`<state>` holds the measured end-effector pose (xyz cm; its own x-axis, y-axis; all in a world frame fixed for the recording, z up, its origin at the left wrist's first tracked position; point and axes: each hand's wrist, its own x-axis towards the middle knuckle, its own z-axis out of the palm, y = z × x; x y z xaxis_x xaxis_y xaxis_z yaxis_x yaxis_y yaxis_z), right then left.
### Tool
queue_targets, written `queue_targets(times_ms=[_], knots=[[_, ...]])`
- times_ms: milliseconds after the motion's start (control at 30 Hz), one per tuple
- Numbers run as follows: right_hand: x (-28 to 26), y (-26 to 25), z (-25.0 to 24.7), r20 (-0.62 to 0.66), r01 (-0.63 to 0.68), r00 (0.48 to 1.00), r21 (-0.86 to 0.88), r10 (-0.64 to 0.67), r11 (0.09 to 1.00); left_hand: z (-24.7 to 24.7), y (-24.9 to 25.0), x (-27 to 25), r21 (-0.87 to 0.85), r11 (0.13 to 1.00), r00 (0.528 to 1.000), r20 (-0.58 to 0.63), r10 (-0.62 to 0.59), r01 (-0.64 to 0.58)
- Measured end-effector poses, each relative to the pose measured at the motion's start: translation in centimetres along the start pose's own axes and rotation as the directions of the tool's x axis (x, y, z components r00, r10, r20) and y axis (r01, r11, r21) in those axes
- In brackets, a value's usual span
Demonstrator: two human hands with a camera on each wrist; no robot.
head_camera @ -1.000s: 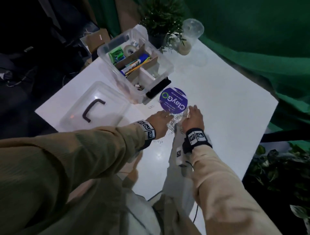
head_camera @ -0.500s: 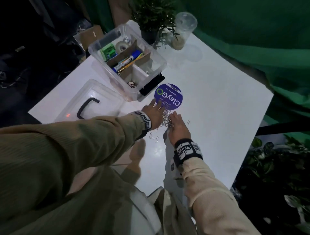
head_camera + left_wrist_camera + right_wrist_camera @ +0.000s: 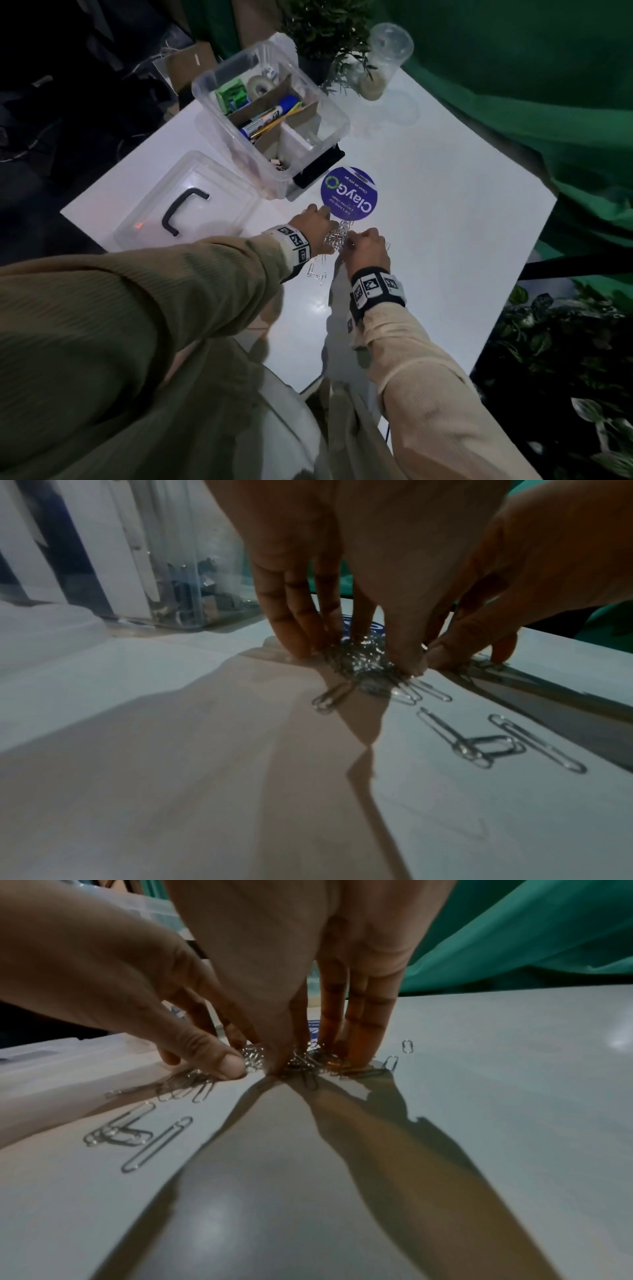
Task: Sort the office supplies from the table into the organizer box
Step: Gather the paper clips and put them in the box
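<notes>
A heap of silver paper clips (image 3: 339, 236) lies on the white table (image 3: 445, 212), just below a round purple sticker (image 3: 349, 193). My left hand (image 3: 318, 228) and right hand (image 3: 368, 245) meet over the heap. In the left wrist view the left hand's fingers (image 3: 291, 631) and thumb pinch the paper clips (image 3: 366, 664). The right wrist view shows the right fingers (image 3: 363, 1042) and thumb closing on the same paper clips (image 3: 301, 1060). The clear organizer box (image 3: 267, 178) stands behind, holding markers, tape and a green item. Several stray clips (image 3: 317, 272) lie near the left wrist.
The box's clear lid (image 3: 205, 185) with a black handle lies left of my hands. A black object (image 3: 318, 164) sits against the box. A potted plant (image 3: 322, 31) and a plastic cup (image 3: 383, 61) stand at the far edge. Green cloth hangs to the right.
My hands have drawn together, the right one sliding left, and the scattered clips are bunched into one heap between the fingers.
</notes>
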<state>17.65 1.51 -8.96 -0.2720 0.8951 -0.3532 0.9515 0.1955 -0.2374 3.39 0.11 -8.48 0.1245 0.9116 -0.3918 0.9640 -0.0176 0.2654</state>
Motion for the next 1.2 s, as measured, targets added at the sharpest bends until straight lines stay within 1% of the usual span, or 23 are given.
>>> queue_targets(times_ms=[133,267,367,467,533,633,733,833,933,1000,1067,1133,1200], knots=[[0.1,-0.3,-0.3,0.006,-0.007,1.000,0.026,0.007,1.000,0.7,0.2,-0.1,-0.029,0.999,0.999,0.028,0.027,-0.026],[0.1,-0.4,-0.8,0.020,-0.013,1.000,0.016,0.013,1.000,1.2,0.5,-0.3,-0.021,1.000,1.000,0.002,0.012,-0.012],[0.1,-0.5,-0.8,0.010,-0.035,0.999,0.049,0.035,0.998,1.0,0.3,-0.3,-0.028,1.000,1.000,-0.018,-0.005,0.005],[-0.2,-0.8,-1.0,-0.019,-0.064,0.998,0.098,0.066,0.993,0.5,-0.2,-0.2,-0.117,0.993,0.999,-0.028,-0.037,0.034],[-0.4,-0.9,-1.3,-0.041,-0.083,0.995,0.146,0.090,0.986,-0.2,-0.5,-0.3,-0.199,0.978,0.996,-0.056,-0.069,0.057],[-0.8,-1.1,-2.1,-0.070,-0.092,0.991,0.226,0.110,0.970,-1.3,-0.8,-0.7,-0.324,0.945,0.987,-0.129,-0.098,0.051],[-1.3,-1.3,-3.3,-0.076,-0.117,0.986,0.306,0.147,0.945,-2.7,-0.9,-1.7,-0.423,0.906,0.965,-0.233,-0.117,0.007],[-1.7,-1.7,-5.0,-0.105,-0.137,0.975,0.415,0.197,0.899,-4.8,-1.2,-2.8,-0.512,0.858,0.942,-0.310,-0.127,-0.053],[-1.4,-2.6,-7.0,-0.133,-0.140,0.962,0.514,0.240,0.846,-8.1,-1.8,-3.2,-0.583,0.804,0.910,-0.385,-0.150,-0.114],[-0.5,-3.4,-8.1,-0.121,-0.162,0.950,0.598,0.288,0.785,-10.7,-2.6,-2.6,-0.608,0.787,0.882,-0.422,-0.208,-0.105],[0.6,-4.3,-9.1,-0.089,-0.189,0.935,0.694,0.343,0.695,-13.2,-3.6,-1.3,-0.593,0.803,0.860,-0.441,-0.257,-0.064],[1.8,-5.2,-10.2,-0.061,-0.200,0.928,0.752,0.368,0.628,-15.2,-4.7,0.4,-0.581,0.813,0.874,-0.419,-0.248,-0.047],[3.0,-6.5,-11.4,-0.018,-0.201,0.929,0.812,0.369,0.548,-16.5,-5.9,2.0,-0.536,0.844,0.903,-0.366,-0.225,-0.007]])
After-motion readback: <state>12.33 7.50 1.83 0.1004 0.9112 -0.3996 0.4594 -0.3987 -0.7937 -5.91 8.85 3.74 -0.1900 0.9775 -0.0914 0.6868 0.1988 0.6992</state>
